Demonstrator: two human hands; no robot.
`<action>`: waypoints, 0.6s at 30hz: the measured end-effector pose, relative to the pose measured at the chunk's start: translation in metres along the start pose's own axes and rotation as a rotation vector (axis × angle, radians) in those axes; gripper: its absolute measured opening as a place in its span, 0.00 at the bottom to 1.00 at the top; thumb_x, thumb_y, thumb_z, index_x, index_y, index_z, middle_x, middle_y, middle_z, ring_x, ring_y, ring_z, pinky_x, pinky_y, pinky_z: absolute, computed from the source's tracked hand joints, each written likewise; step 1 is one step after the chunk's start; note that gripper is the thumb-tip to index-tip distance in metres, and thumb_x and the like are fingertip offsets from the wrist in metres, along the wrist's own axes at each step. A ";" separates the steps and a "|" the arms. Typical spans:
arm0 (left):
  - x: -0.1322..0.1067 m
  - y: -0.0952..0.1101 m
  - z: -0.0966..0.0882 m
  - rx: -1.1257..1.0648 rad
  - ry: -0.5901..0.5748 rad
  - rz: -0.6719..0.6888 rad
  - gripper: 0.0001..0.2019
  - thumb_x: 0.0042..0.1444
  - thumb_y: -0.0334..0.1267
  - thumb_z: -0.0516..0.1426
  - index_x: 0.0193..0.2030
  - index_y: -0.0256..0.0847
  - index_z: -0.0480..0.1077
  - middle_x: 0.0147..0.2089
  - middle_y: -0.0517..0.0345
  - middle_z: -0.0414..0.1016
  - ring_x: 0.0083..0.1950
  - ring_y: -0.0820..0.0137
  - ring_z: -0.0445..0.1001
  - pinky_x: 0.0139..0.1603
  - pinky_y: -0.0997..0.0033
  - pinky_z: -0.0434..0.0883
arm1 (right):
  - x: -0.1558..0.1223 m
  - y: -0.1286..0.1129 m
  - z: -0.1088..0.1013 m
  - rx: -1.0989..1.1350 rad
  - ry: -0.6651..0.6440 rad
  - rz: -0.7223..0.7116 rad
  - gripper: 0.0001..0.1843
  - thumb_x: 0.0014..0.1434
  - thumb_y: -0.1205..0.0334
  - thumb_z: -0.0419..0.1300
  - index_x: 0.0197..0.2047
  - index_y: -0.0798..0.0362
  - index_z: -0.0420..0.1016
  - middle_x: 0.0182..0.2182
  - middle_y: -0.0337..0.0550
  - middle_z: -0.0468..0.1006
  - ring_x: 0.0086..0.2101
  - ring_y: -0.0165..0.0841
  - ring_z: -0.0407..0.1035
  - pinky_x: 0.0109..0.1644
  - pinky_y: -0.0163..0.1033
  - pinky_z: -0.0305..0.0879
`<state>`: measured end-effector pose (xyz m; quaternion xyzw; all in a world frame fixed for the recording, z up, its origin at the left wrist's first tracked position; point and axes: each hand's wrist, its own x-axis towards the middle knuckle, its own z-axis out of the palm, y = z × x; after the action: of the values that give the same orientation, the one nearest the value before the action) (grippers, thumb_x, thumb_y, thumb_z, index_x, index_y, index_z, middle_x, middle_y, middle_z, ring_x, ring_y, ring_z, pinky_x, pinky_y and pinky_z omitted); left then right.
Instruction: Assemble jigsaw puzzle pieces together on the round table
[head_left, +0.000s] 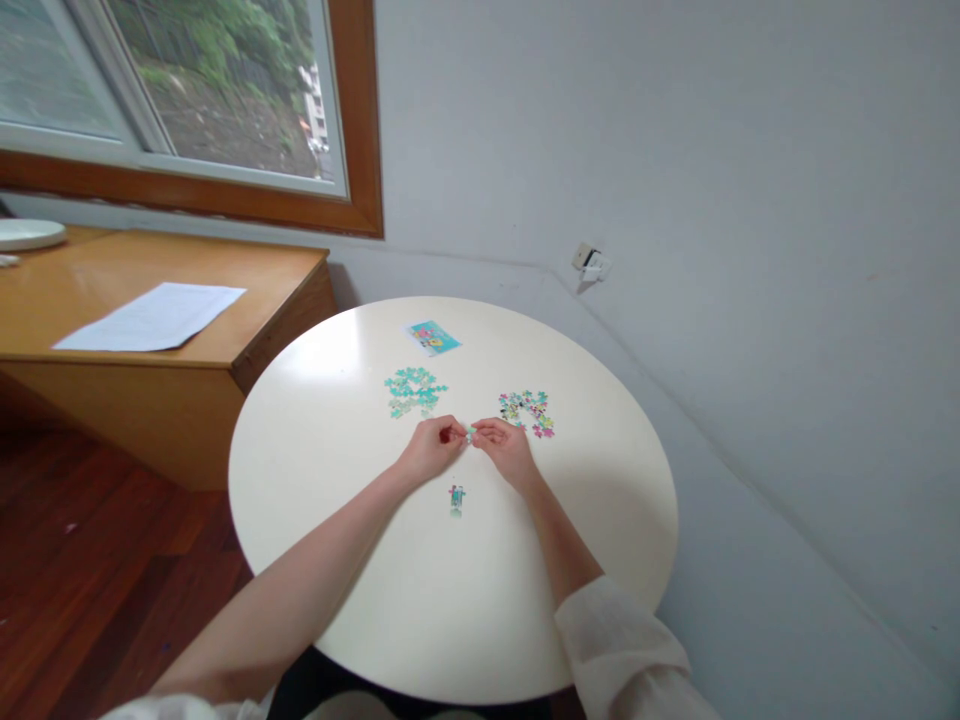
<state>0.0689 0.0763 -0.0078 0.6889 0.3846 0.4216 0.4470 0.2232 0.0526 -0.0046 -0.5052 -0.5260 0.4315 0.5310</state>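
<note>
While L hand (433, 447) pinches one side of a small green jigsaw pc (471, 431), R hand (507, 449) has the other, each grip's thumb & fingertips together on it, just beyond the joined jigsaw section (457, 498) on the round white desk (465, 610). Rel. to that section: teal jigsaw pcs (414, 386) beyond-L, multicolored jigsaw pcs (538, 409) beyond-R, picture card (433, 338) farthest back.
</note>
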 end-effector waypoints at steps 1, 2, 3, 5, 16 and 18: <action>0.000 0.000 0.000 0.001 0.000 0.000 0.06 0.45 0.37 0.57 0.25 0.36 0.70 0.20 0.64 0.67 0.22 0.77 0.61 0.24 0.77 0.58 | 0.000 0.000 0.000 0.001 -0.001 0.002 0.15 0.37 0.54 0.68 0.28 0.53 0.74 0.22 0.39 0.75 0.25 0.30 0.69 0.32 0.36 0.68; 0.000 0.000 0.000 0.003 0.000 0.000 0.06 0.45 0.37 0.57 0.25 0.36 0.70 0.20 0.63 0.66 0.22 0.77 0.61 0.24 0.77 0.57 | 0.000 0.000 0.001 0.002 -0.002 0.004 0.15 0.37 0.53 0.68 0.28 0.53 0.74 0.22 0.39 0.75 0.25 0.30 0.69 0.32 0.36 0.68; 0.000 0.000 0.001 0.003 0.000 0.000 0.06 0.45 0.37 0.57 0.25 0.36 0.70 0.20 0.63 0.66 0.22 0.77 0.61 0.23 0.77 0.57 | 0.000 0.000 0.001 0.003 -0.003 0.007 0.15 0.37 0.53 0.68 0.28 0.53 0.74 0.22 0.39 0.75 0.25 0.30 0.69 0.32 0.36 0.68; 0.000 0.000 0.001 0.004 -0.002 0.001 0.06 0.45 0.37 0.57 0.24 0.36 0.70 0.19 0.64 0.66 0.22 0.78 0.60 0.23 0.77 0.57 | 0.000 -0.001 0.001 0.007 0.002 0.009 0.16 0.37 0.53 0.68 0.28 0.53 0.74 0.21 0.39 0.75 0.25 0.30 0.69 0.32 0.36 0.68; 0.000 -0.004 0.001 -0.001 -0.007 0.000 0.05 0.45 0.36 0.57 0.25 0.36 0.70 0.19 0.64 0.65 0.22 0.78 0.60 0.23 0.78 0.57 | -0.001 -0.002 0.001 -0.011 -0.009 -0.008 0.15 0.39 0.52 0.67 0.28 0.53 0.73 0.21 0.38 0.74 0.24 0.29 0.68 0.31 0.35 0.66; 0.000 -0.004 0.001 -0.003 -0.006 0.000 0.05 0.44 0.36 0.57 0.25 0.36 0.70 0.19 0.64 0.65 0.22 0.78 0.60 0.23 0.78 0.57 | -0.001 -0.003 0.002 -0.007 -0.011 -0.005 0.15 0.39 0.53 0.67 0.28 0.53 0.73 0.21 0.37 0.73 0.24 0.29 0.68 0.31 0.35 0.66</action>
<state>0.0696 0.0774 -0.0115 0.6897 0.3825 0.4199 0.4491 0.2213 0.0514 -0.0020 -0.5035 -0.5316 0.4310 0.5273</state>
